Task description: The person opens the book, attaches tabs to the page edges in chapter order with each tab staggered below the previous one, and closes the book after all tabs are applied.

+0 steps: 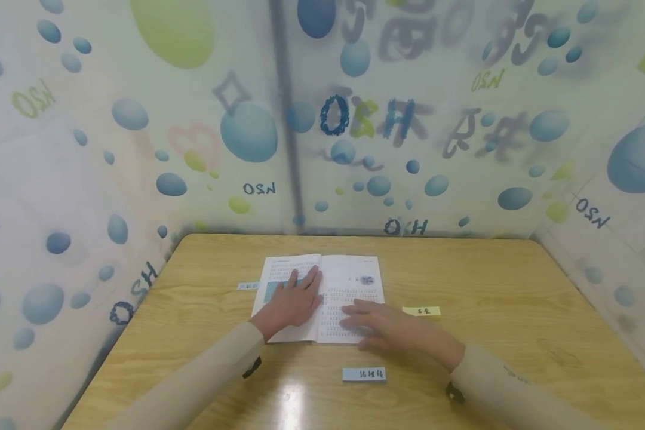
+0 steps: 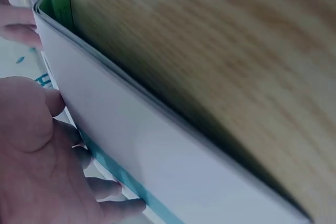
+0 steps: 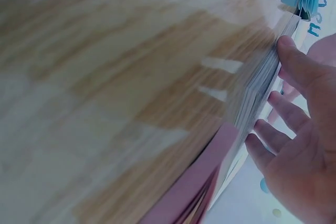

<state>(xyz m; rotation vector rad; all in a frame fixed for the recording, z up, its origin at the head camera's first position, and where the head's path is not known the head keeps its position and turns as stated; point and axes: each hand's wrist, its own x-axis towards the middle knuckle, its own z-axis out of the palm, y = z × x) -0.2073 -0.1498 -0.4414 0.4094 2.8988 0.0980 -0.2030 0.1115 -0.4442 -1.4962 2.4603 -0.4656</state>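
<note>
An open book (image 1: 349, 275) lies on the wooden table, with printed text on both pages and a teal block on the left one. My left hand (image 1: 295, 300) rests flat on the left page, its fingers spread toward the top near the spine. In the left wrist view, those fingers (image 2: 123, 208) lie over the page beside a teal stripe. Over the lower right page is my right hand (image 1: 389, 327), fingers loosely extended and pointing toward the spine. The right wrist view shows its thumb and fingertips (image 3: 257, 145) along the book's page edge, holding nothing.
A blue sticky-note pad (image 1: 364, 374) with handwriting lies in front of the book. To its right is a yellow note (image 1: 427, 310), and a light blue note (image 1: 249, 286) is by its left edge. A patterned wall covering (image 1: 349, 179) rises behind the wooden table (image 1: 505, 286).
</note>
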